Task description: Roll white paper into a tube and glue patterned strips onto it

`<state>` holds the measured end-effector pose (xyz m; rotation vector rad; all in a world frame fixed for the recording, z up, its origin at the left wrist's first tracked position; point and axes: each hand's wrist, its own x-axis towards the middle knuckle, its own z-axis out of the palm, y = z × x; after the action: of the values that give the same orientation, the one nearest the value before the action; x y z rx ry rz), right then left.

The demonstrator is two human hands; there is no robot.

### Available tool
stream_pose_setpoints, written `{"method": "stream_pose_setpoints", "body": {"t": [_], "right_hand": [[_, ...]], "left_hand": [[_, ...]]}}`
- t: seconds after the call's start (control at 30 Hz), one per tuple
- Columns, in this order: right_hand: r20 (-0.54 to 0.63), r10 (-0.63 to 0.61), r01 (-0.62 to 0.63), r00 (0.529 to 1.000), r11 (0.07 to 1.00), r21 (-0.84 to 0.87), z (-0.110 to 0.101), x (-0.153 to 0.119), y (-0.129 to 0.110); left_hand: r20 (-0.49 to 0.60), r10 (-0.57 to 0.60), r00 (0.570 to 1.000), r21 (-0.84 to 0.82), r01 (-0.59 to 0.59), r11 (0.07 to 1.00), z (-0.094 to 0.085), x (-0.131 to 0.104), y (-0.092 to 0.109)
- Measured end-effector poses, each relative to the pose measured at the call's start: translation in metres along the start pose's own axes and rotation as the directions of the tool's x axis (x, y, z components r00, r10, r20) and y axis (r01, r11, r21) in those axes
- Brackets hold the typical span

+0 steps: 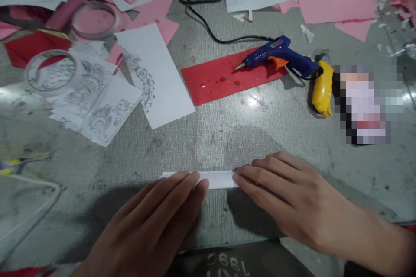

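A narrow folded strip of white paper (pixel 218 180) lies lengthwise near the table's front edge. My left hand (pixel 156 212) covers its left part, fingers together on top and the thumb at the near edge. At the right end of the strip, my right hand (pixel 286 194) pinches the paper between thumb and fingers. Only the middle of the strip and a sliver at its left end show; the fingers hide the rest.
A blue glue gun (pixel 276 56) with a lit red light rests on a red card (pixel 211 80). Right of it are a yellow tool (pixel 323 88) and a blurred-out object (pixel 364 106). Printed papers (pixel 156 78), tape rolls (pixel 50 73) and pink scraps (pixel 338 6) lie farther back.
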<state>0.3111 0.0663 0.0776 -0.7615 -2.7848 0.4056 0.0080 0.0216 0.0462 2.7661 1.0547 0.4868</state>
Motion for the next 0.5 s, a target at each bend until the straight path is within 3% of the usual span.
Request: {"method": "stream_pose_setpoints", "body": {"t": [0.5], "right_hand": [[-0.002,0.07,-0.07,0.998,0.994,-0.083,0.006,0.0,-0.006]], "left_hand": [[0.07,-0.03,0.997,0.001,0.03,1.0,-0.008,0.014,0.001]]}}
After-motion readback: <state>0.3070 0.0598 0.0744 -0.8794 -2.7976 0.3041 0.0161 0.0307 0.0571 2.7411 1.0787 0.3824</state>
